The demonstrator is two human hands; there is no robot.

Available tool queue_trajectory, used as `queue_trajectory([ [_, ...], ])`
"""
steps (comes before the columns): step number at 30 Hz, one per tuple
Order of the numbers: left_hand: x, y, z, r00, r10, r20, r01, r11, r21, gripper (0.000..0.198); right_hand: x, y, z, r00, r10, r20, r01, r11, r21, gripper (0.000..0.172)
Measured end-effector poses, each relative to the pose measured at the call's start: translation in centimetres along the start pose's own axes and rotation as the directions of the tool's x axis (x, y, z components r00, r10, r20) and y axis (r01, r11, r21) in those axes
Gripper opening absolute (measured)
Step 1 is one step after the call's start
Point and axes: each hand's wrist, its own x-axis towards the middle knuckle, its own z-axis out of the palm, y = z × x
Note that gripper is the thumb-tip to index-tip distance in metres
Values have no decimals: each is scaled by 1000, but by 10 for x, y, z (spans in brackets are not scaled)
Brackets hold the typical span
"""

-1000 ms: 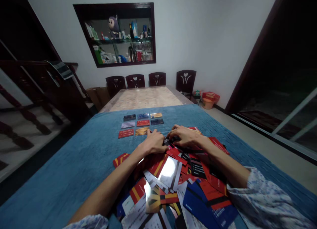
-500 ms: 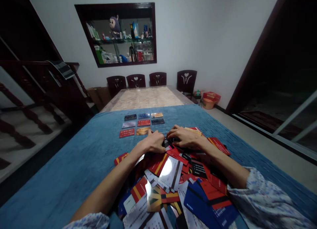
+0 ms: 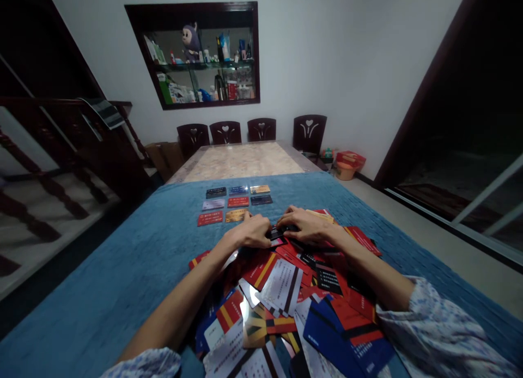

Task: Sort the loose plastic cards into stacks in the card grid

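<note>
A black card (image 3: pixel 276 233) with pale print lies between my two hands at the far side of a loose heap of cards. My left hand (image 3: pixel 255 231) pinches its left side, thumb and curled fingers close together. From the right, my right hand (image 3: pixel 301 225) curls its fingers onto the same card; its fingertips are partly hidden. Beneath my wrists the heap holds a red card (image 3: pixel 261 269), a silver card (image 3: pixel 286 286), a blue card (image 3: pixel 327 331) and many others, overlapping at all angles. Just beyond my left hand, a gold card (image 3: pixel 236 215) lies flat in a neat grid of cards.
The grid also has a red card (image 3: pixel 210 218) and a dark card (image 3: pixel 216 193). A blue cloth (image 3: pixel 143 269) covers the near part of the stone-topped table (image 3: pixel 249 160). Chairs (image 3: pixel 309 133) stand at the far end, with a wall shelf (image 3: pixel 204 66) behind.
My hands stay at nearly the same spot, with the black card between them tilted slightly and showing more of its face. The camera view has shifted a little.
</note>
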Motion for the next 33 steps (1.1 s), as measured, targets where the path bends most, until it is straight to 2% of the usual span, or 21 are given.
queue_trajectory([
  [5,-3,-5,-9,999,-34,-14,33,998,-60,25,1,1,-1,1000,2,-19,-2,1000,16,29],
  [10,-2,-19,-11,986,-135,-97,122,984,-131,29,7,6,6,991,15,-133,-15,1000,-1,27],
  [17,3,-34,-5,981,-107,-160,73,975,-208,28,12,6,18,964,106,-244,-107,994,7,29],
  [20,5,-36,-2,979,-99,-176,59,974,-221,31,12,3,20,943,165,-290,-172,985,0,28],
  [24,8,-38,3,959,-152,-238,91,964,-250,33,11,-1,20,922,195,-336,-215,976,-24,27],
  [33,6,-32,9,910,-240,-337,171,960,-223,36,11,5,27,901,261,-347,-318,940,-120,26],
])
